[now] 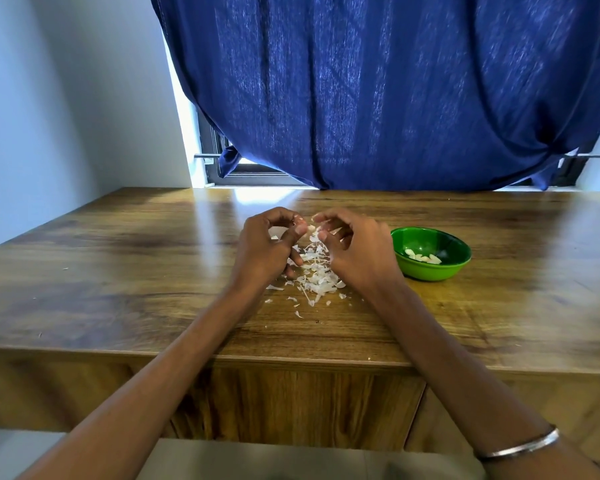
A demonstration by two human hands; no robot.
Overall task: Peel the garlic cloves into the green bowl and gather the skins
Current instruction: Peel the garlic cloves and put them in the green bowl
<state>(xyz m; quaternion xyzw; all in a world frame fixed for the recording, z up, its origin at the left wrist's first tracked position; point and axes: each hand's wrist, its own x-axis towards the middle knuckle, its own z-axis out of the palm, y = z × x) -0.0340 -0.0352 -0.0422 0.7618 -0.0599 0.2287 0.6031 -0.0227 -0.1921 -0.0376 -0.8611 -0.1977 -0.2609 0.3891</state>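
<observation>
Your left hand [267, 247] and right hand [354, 251] meet fingertip to fingertip, both pinching a small garlic clove [311, 228] between them above the wooden table [118, 271]. The pile of skins [316, 278] lies directly beneath your hands. The green bowl [430, 270], holding peeled cloves [423, 258], sits just right of your right hand.

Both bare forearms reach forward and converge; the left hand [267, 247] and the right hand [355, 251] meet fingertip to fingertip, fingers curled, thumbs and forefingers pinching a small garlic clove [311, 228] between them; a metal bangle [520, 446] circles the right forearm.
</observation>
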